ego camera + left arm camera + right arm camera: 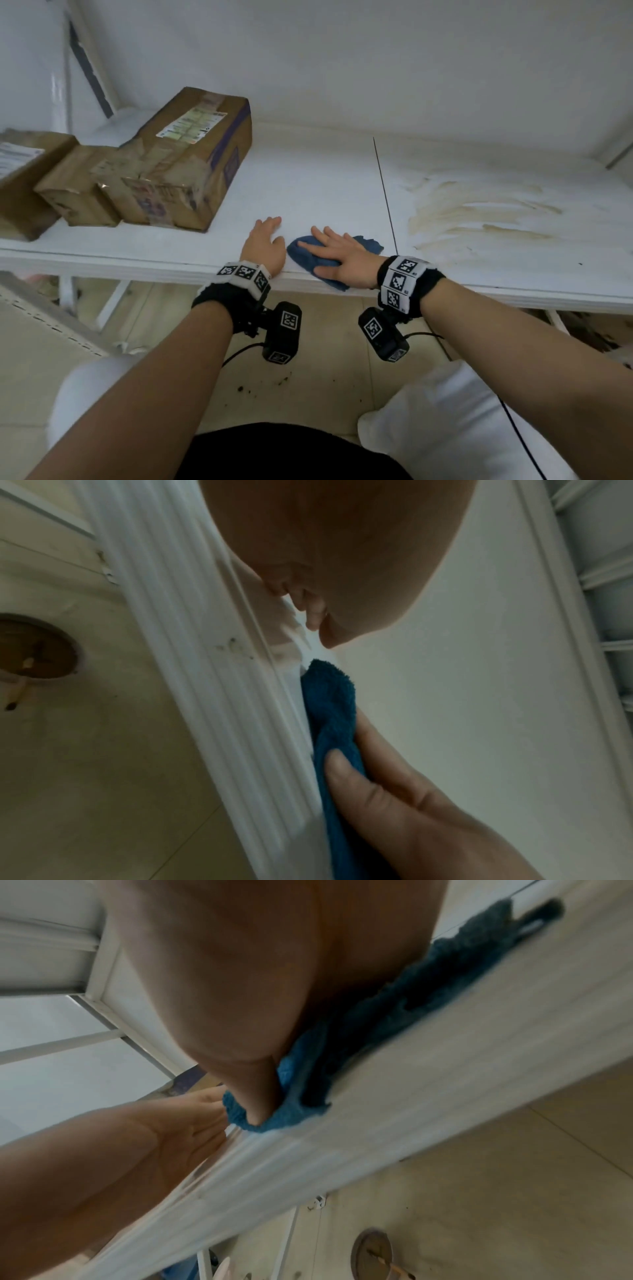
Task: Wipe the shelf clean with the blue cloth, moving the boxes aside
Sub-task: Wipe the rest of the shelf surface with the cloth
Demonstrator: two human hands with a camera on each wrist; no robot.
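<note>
The blue cloth [305,257] lies bunched at the front edge of the white shelf [308,178]. My right hand [337,255] presses flat on the cloth with fingers spread and straight, and its thumb lies on the cloth at the edge. In the left wrist view the cloth [332,702] hangs over the shelf lip under that thumb [346,775]. My left hand [263,241] rests palm down on the bare shelf just left of the cloth, holding nothing. A large taped cardboard box [191,154] and two smaller boxes [75,185] stand at the shelf's left end.
Brownish smears [479,212] streak the right part of the shelf beyond a thin seam line [385,192]. The back wall [376,68] closes the shelf behind. Below lies a tiled floor with dirt specks [284,380] and a round drain [37,647].
</note>
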